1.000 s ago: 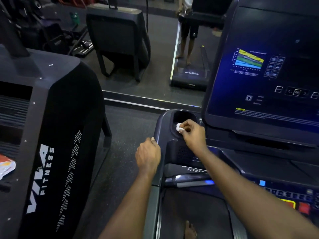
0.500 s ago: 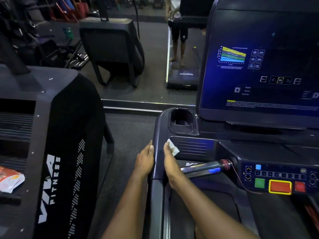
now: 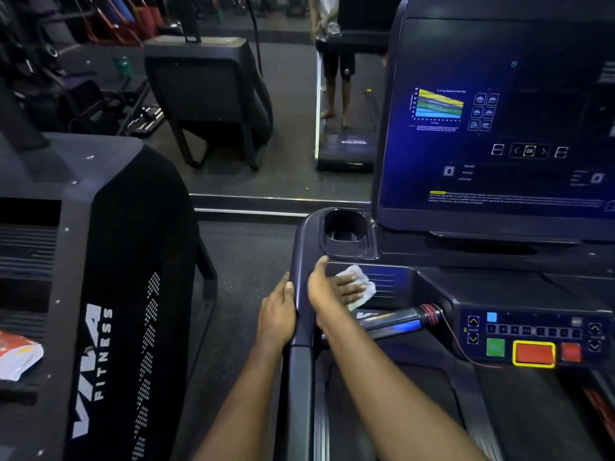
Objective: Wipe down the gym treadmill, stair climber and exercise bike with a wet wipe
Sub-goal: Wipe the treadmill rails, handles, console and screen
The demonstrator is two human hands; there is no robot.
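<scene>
The treadmill fills the right side, with a lit console screen [image 3: 499, 128], a cup holder [image 3: 344, 232] and a dark left handrail [image 3: 301, 377]. My right hand [image 3: 329, 291] reaches over that rail and presses a crumpled white wet wipe [image 3: 361, 277] with its fingers against the ribbed panel just below the cup holder. My left hand [image 3: 278, 316] rests flat against the rail's outer side, thumb along the top edge. A black stair climber [image 3: 109, 261] marked VIVA FITNESS stands at the left.
An orange and white packet [image 3: 18, 356] lies on the stair climber at the far left. A chrome pulse grip [image 3: 396, 322] and the button panel [image 3: 532, 352] sit right of my hand. A wall mirror [image 3: 283, 111] ahead reflects the machines and a person's legs.
My right hand came down from the cup holder rim to the rail, then slid right onto the ribbed panel with the wipe. My left hand stayed on the rail's outer side.
</scene>
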